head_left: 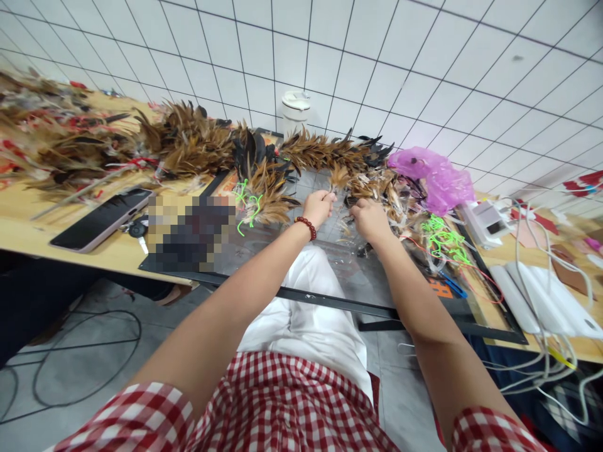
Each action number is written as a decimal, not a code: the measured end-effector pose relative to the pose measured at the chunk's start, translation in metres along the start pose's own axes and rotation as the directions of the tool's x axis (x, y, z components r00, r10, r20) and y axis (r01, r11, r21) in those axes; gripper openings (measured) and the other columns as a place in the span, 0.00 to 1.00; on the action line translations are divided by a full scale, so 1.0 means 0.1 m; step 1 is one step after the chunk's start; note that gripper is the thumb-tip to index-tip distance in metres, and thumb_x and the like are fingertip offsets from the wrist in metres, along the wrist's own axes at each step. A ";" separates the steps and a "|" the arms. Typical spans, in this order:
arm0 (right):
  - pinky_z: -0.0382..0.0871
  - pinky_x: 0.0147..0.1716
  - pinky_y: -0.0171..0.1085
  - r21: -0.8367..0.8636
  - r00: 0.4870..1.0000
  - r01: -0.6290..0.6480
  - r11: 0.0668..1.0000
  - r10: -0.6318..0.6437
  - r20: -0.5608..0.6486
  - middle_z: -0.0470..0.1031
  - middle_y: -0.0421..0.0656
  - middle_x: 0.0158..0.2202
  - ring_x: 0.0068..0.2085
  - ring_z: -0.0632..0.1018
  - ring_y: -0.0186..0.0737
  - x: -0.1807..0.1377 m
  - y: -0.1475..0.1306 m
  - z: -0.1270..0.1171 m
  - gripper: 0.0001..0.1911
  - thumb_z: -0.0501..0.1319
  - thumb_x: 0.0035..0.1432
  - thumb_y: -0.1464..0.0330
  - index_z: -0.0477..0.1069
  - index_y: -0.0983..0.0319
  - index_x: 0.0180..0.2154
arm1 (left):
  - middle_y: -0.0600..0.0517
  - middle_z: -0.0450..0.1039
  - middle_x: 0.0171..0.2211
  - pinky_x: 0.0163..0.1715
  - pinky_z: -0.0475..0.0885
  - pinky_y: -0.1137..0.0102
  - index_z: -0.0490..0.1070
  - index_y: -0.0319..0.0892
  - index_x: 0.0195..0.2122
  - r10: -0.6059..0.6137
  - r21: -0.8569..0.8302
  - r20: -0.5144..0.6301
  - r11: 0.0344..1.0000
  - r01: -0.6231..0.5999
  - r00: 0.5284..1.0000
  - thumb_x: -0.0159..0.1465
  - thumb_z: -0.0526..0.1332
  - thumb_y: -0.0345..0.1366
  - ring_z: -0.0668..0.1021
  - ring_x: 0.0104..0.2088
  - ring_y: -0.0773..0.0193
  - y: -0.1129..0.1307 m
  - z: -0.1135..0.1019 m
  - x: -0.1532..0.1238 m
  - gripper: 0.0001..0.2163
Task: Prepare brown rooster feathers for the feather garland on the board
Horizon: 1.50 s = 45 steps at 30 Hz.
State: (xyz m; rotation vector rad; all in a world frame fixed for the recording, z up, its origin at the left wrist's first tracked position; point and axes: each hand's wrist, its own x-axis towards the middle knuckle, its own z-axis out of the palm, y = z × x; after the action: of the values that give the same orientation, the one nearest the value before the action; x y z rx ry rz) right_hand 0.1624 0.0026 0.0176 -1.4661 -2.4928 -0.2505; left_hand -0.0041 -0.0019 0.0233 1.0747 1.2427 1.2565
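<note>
The left hand (pixel 319 209) pinched a feather tuft (pixel 338 177); the right hand (pixel 371 221), grip unclear, touched the feather pile (pixel 377 188) at right.

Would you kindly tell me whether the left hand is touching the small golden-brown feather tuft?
Touching: the head view shows the left hand pinching the small golden-brown feather tuft at its base, its plumes fanning out beyond the grip.

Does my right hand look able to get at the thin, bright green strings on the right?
Probably yes: the bright green strings lie largely uncovered to the right of your right hand, with only low, loose brown and white feathers seemingly between.
</note>
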 end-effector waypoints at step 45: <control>0.63 0.25 0.31 0.848 0.957 -0.289 0.444 0.168 0.238 0.73 0.41 0.22 0.23 0.70 0.31 0.03 -0.05 -0.19 0.09 0.63 0.45 0.64 0.69 0.63 0.25 | 0.53 0.72 0.26 0.20 0.64 0.78 0.67 0.37 0.26 -0.069 -0.126 0.028 0.989 0.072 0.997 0.63 0.55 0.31 0.70 0.20 0.76 0.08 -0.05 0.01 0.09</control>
State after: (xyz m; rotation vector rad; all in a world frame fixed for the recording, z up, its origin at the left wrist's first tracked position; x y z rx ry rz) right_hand 0.1593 -0.0028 0.0368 -1.2746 -1.8569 1.0734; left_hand -0.0097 -0.0006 0.0306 0.9431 1.1569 1.2478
